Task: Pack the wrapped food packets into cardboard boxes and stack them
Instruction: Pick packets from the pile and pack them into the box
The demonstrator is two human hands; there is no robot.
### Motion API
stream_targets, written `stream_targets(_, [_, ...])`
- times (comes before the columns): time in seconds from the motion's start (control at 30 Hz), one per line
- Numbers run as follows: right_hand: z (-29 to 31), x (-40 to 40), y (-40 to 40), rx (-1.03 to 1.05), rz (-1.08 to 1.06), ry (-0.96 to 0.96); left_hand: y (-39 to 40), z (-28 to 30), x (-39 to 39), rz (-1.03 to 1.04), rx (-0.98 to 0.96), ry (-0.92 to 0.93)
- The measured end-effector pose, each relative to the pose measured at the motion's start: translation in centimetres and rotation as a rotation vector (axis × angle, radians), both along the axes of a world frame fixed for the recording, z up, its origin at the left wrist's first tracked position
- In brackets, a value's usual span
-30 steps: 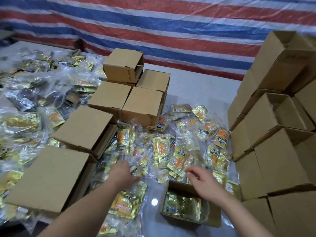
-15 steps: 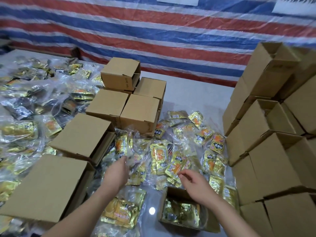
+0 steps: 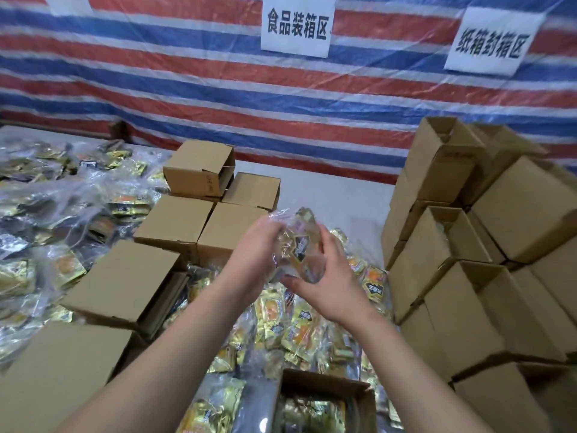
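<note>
Both hands hold one clear-wrapped gold food packet (image 3: 300,249) raised above the table. My left hand (image 3: 256,250) grips its left side, and my right hand (image 3: 327,276) grips its right side and bottom. Below them lies a heap of gold and orange packets (image 3: 290,329). An open cardboard box (image 3: 324,398) with gold packets inside stands at the near edge, under my right forearm.
A stack of open cardboard boxes (image 3: 474,260) rises on the right. Several more boxes (image 3: 199,220) lie at the left and centre. More bagged packets (image 3: 46,220) cover the left of the table. A striped tarp with paper signs (image 3: 295,26) hangs behind.
Both hands have risen from the packet heap, lifting one wrapped packet between them. The camera has tilted up, showing the signs on the tarp.
</note>
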State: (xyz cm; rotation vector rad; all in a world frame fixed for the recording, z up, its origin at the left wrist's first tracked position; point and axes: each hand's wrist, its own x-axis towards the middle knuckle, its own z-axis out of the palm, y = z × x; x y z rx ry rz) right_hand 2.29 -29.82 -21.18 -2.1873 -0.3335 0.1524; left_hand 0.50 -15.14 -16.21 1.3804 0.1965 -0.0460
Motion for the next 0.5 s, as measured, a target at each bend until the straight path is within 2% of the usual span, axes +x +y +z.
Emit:
stream_targets(0.3, [2.4,0.1,-3.0,0.235,0.069,0.095,-3.6,0.2,1.4,-0.203,-0.314,0.052])
stream_targets(0.4, [2.0,0.1,-3.7,0.293,0.067,0.131,-4.6,0.3,1.6,-0.25,-0.273,0.052])
stream_targets(0.5, [1.4,0.4,-4.4,0.384,0.036,0.126,-5.6,0.2,1.3,-0.303,-0.141,0.032])
